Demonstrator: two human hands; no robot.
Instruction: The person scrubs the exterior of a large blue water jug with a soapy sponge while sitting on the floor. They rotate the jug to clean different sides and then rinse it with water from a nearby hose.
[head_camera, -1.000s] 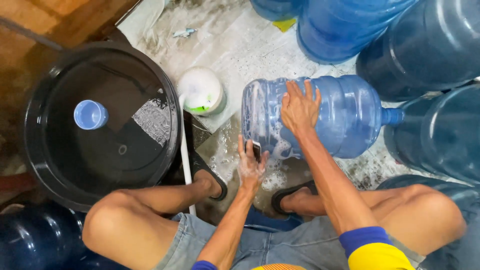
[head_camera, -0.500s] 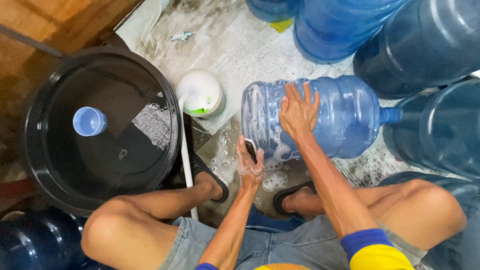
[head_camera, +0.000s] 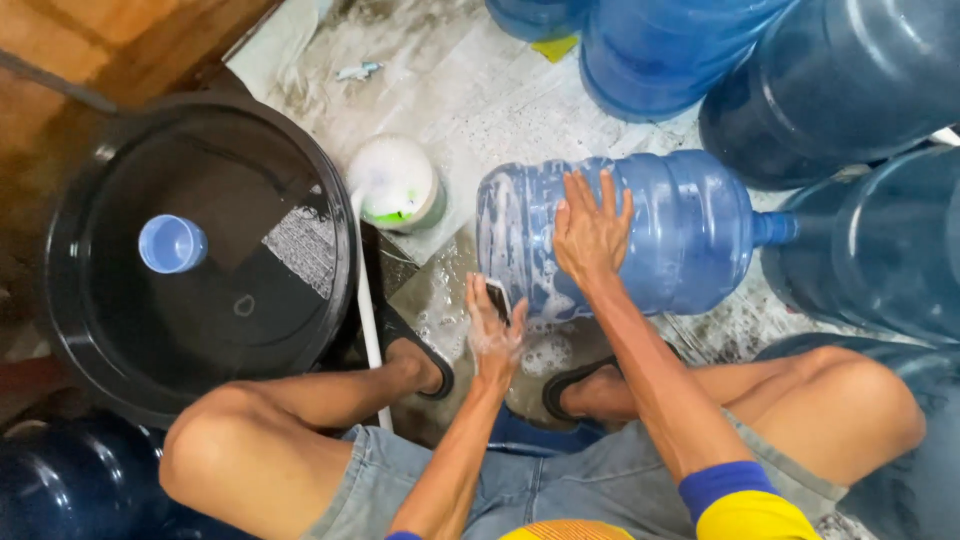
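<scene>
A large blue water jug (head_camera: 690, 235) lies on its side on the wet floor, its neck pointing right and its base end covered in soap foam. My right hand (head_camera: 592, 232) rests flat on top of the jug with fingers spread. My left hand (head_camera: 492, 325), wet with suds, grips a small dark scrubbing pad (head_camera: 499, 298) against the lower base end of the jug. I squat with both feet in dark sandals just below the jug.
A big black tub (head_camera: 330, 215) of water on the left holds a floating small blue cup (head_camera: 172, 243). A white round container (head_camera: 397, 183) with a green label stands between tub and jug. Several more blue jugs (head_camera: 850, 80) crowd the top and right.
The left hand has shifted slightly along the jug's base end while scrubbing. The right hand stays pressed on top of the jug.
</scene>
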